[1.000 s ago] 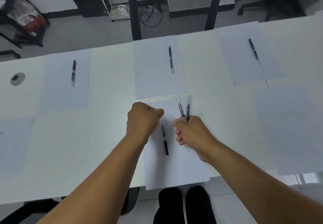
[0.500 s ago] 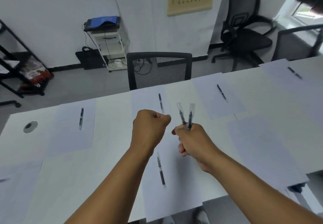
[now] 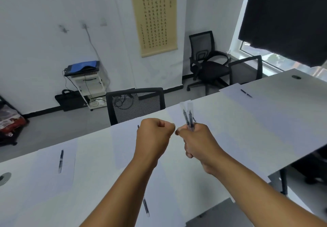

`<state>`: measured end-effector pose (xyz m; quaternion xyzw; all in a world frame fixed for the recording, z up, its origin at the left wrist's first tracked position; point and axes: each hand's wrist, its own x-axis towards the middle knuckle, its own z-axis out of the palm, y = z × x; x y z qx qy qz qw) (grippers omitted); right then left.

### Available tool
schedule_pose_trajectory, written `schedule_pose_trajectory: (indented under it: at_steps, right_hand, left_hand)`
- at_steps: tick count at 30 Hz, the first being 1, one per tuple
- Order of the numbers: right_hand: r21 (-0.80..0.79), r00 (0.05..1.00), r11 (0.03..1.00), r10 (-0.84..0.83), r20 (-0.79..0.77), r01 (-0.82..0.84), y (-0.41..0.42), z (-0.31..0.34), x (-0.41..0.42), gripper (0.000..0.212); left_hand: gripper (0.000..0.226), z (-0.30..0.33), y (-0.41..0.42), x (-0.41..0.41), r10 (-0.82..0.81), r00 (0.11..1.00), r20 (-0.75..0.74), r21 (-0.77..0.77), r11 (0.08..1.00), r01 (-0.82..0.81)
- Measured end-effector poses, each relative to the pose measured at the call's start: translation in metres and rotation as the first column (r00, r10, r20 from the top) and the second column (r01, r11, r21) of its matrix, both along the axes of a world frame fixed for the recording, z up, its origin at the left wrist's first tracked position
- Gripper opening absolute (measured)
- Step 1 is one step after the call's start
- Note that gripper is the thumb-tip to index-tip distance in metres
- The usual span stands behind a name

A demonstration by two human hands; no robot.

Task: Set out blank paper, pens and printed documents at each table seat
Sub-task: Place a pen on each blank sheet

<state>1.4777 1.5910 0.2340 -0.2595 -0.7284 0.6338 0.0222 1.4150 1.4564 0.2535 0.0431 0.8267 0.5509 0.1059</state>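
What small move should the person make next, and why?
Probably carry the two clear-capped black pens gripped in the right hand to the bare white sheet at right; the other visible sheets already hold a pen.

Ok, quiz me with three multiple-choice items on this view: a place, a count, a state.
1. Where is the hanging scroll? A on the wall B on the table C on a chair
2. How many pens does the right hand hold? A none B two C five
3. The left hand is: A flat on paper B a fist holding nothing visible C gripping a chair

A: it hangs on the white wall.
B: two capped pens stick up from it.
B: fingers curled, nothing showing.
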Motion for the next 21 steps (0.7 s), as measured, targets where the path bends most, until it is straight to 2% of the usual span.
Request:
schedule_pose_trajectory:
  at_steps: [6,11,21]
  right_hand:
    - [0.016,0.995,1.0,-0.018,-0.102,0.02,0.055,0.018,0.033,0.016]
    - [0.021,0.987,0.998,-0.051,-0.153,0.055,0.116,0.025,0.072,0.033]
    - [0.074,0.981,0.991,-0.095,-0.167,0.109,0.241,0.028,0.145,0.037]
  left_hand:
    - [0.025,0.021,0.056,0.033,-0.033,0.999,-0.032,-0.004,0.999,0.033]
    - [0.023,0.033,0.119,0.071,-0.04,0.998,-0.057,-0.014,0.999,0.039]
    - [0.026,0.054,0.236,0.146,-0.031,0.993,-0.11,0.017,0.999,0.033]
